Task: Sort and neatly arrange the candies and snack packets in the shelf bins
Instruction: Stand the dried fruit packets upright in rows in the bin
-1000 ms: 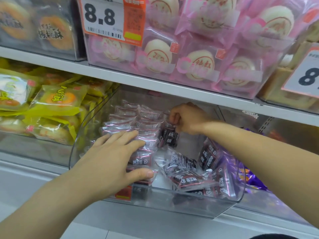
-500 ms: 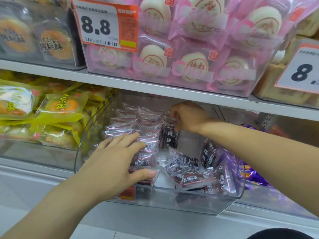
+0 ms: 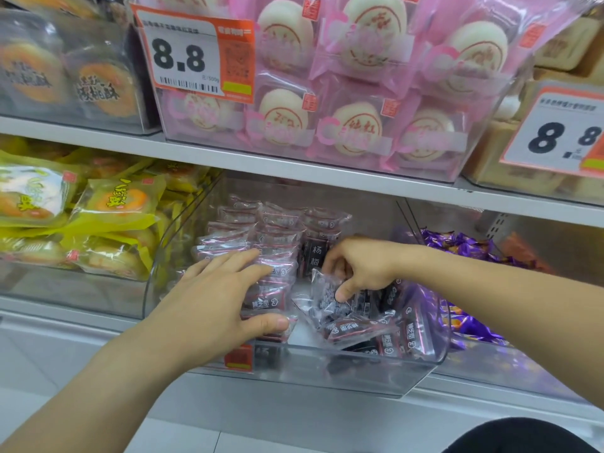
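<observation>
now | left grip (image 3: 215,302) flat on crinkly packets (image 3: 261,256) | clear bin (image 3: 359,371)

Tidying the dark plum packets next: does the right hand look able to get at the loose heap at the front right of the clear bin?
Probably yes. The right hand already pinches one loose packet above the heap, the clear bin is open-topped, and the left hand rests on the stacked rows, aside.
</observation>
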A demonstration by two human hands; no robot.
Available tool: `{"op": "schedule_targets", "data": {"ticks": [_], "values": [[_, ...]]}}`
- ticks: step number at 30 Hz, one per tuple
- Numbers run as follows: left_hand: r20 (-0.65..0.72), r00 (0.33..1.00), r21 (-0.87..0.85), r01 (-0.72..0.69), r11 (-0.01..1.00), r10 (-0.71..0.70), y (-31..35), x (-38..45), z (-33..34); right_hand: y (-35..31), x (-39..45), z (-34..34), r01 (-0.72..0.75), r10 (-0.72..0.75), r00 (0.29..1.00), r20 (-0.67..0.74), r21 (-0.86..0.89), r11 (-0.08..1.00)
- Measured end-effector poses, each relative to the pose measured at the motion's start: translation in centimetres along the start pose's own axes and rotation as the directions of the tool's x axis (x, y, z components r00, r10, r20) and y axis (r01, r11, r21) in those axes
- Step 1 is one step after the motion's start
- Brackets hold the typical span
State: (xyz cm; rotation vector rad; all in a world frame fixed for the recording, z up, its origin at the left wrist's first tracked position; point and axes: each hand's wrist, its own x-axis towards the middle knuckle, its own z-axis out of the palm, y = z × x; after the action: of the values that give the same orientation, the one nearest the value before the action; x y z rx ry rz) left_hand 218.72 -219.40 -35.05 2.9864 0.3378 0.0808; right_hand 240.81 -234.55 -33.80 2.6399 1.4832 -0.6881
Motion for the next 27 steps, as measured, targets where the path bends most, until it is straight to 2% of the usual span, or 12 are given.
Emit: {"op": "schedule_targets", "data": {"ticks": [3,5,8,10,13,15,18,20,22,24,26,27], "values": [[-0.003,1.000,-0.068,0.008,0.998,-0.008,0.0,0.2,-0.1,-0.8,-2.4,-1.5,0.069,-0.074,0.973,-0.219,-0.030,0.997],[-0.058,0.998,-0.137,-0.019,0.990,0.011,0.0,0.3,-0.3,-1.3,-4.6,-2.0,0.126,-0.106,0.910,-0.401,0.023,0.992],[-0.295,0.955,-0.347,-0.099,0.932,-0.008,1.0,-0.3,-1.2,-2.3,-7.9,-1.3,0.264,-0.038,0.818,-0.574,0.316,0.911],[-0.390,0.917,-0.541,-0.152,0.827,-0.086,2.5,-1.0,-1.8,-3.7,-9.4,-0.1,0.394,0.043,0.783,-0.620,0.548,0.738],[-0.428,0.892,-0.706,-0.231,0.669,-0.143,5.0,-1.9,-2.3,-5.9,-10.1,1.6,0.513,0.097,0.816,-0.569,0.792,0.329],[-0.454,0.869,-0.722,-0.227,0.654,-0.199,5.6,-2.1,-2.3,-6.7,-10.1,1.8,0.501,0.112,0.841,-0.530,0.840,0.209],[-0.539,0.805,-0.624,-0.186,0.759,-0.246,5.3,-2.0,-2.1,-6.6,-10.2,1.2,0.416,0.208,0.876,-0.435,0.900,0.129],[-0.592,0.785,-0.481,-0.164,0.861,-0.181,5.3,-1.8,-2.1,-6.8,-10.4,0.9,0.337,0.133,0.929,-0.345,0.938,0.082],[-0.564,0.824,-0.342,-0.180,0.922,-0.049,5.6,-1.5,-1.7,-7.2,-10.0,1.2,0.329,0.132,0.936,-0.327,0.944,0.006],[-0.452,0.890,-0.282,-0.209,0.937,0.062,5.9,-1.6,-1.3,-6.7,-9.6,1.6,0.343,0.239,0.915,-0.324,0.938,-0.043],[-0.395,0.917,-0.358,-0.210,0.910,0.056,5.9,-2.3,-1.4,-5.8,-9.8,1.8,0.322,0.211,0.924,-0.319,0.946,0.019],[-0.425,0.905,-0.408,-0.210,0.888,0.019,5.7,-2.6,-1.7,-5.2,-10.0,1.8,0.306,0.159,0.936,-0.313,0.950,0.065]]}}
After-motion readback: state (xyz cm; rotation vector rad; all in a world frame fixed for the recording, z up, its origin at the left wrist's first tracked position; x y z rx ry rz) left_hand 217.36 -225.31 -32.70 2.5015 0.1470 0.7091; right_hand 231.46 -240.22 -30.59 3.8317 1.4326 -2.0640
